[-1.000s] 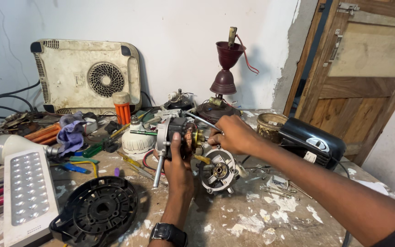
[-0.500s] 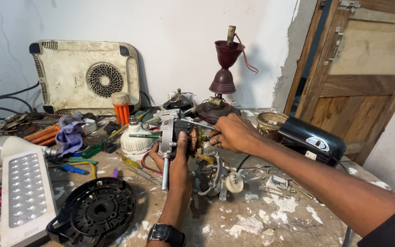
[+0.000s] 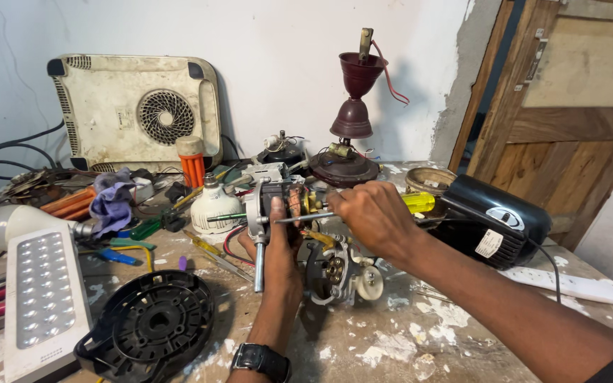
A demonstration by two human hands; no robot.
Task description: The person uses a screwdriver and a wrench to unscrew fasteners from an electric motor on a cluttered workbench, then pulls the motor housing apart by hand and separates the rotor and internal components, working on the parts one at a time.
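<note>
Lying nearest on the paint-spattered workbench (image 3: 406,340) are a black round fan cover (image 3: 147,328) and, at the left edge, a white flat lamp (image 3: 40,298) studded with small bulbs. Just past them the left hand (image 3: 278,245), a dark watch (image 3: 260,360) on its wrist, is closed around a small fan motor (image 3: 274,206), holding it upright above the bench near the middle. A second grey motor part (image 3: 335,271) with a white knob sits on the bench just beside that hand. The right hand (image 3: 374,216) is clamped on a yellow-handled screwdriver (image 3: 363,209), whose metal shaft runs left to the motor. To the right rests a black casing (image 3: 487,223), with a white power strip (image 3: 569,284) near it. Left of the motor lie a white bulb base (image 3: 214,206), a purple cloth (image 3: 111,202) and scattered tools. Farther back stand an orange can (image 3: 191,162), a maroon fan stand (image 3: 352,117) and a dirty white panel (image 3: 136,113) with a round grille, leaning on the wall.
</note>
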